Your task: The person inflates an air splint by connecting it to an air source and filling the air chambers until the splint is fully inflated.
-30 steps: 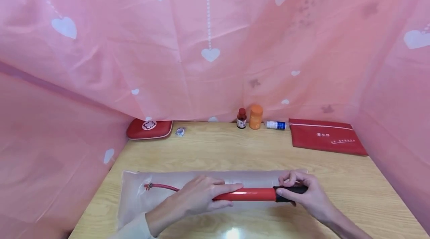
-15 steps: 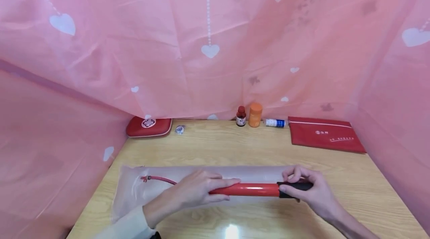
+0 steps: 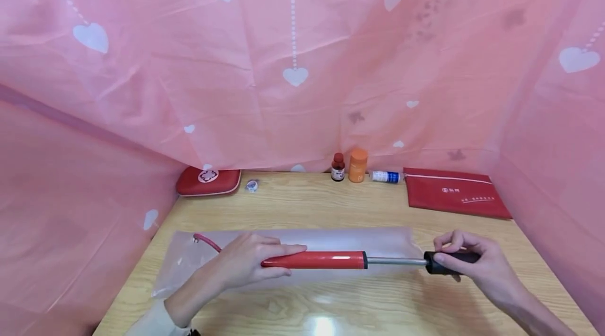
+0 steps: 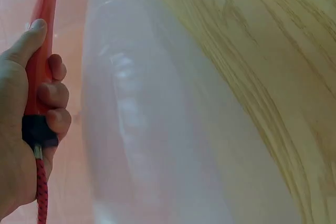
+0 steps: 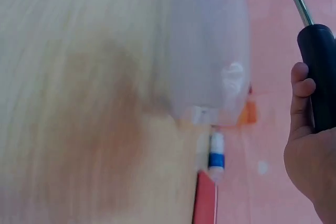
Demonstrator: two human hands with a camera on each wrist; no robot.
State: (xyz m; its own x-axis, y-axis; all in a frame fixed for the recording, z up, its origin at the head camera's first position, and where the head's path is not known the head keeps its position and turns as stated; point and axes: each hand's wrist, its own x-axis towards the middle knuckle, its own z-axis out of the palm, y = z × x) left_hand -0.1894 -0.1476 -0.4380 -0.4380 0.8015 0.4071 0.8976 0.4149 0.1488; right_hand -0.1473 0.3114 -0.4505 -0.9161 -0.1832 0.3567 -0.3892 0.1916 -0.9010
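Observation:
A red hand pump (image 3: 326, 260) lies level in front of me, its metal rod (image 3: 396, 261) drawn out to the right. My left hand (image 3: 250, 260) grips the barrel near its left end; the left wrist view shows the fingers (image 4: 55, 94) wrapped round it above a black end cap (image 4: 39, 131). My right hand (image 3: 482, 262) holds the black handle (image 3: 432, 262) at the far end of the rod. From the cap runs a red braided hose (image 4: 42, 192). Behind and beneath the pump is a long, translucent inflatable (image 3: 331, 239), puffed up, where the hose's other end meets its left part.
Along the back of the wooden table (image 3: 302, 205) stand a red case (image 3: 208, 182), a small tape roll (image 3: 252, 185), a dark bottle (image 3: 337, 168), an orange bottle (image 3: 358, 166), a blue-white cylinder (image 3: 385, 176) and a red pouch (image 3: 456, 194). Pink curtains enclose three sides.
My right hand has pulled the pump handle out to the right, baring the metal rod. My left hand and the barrel have shifted left and slightly away from me.

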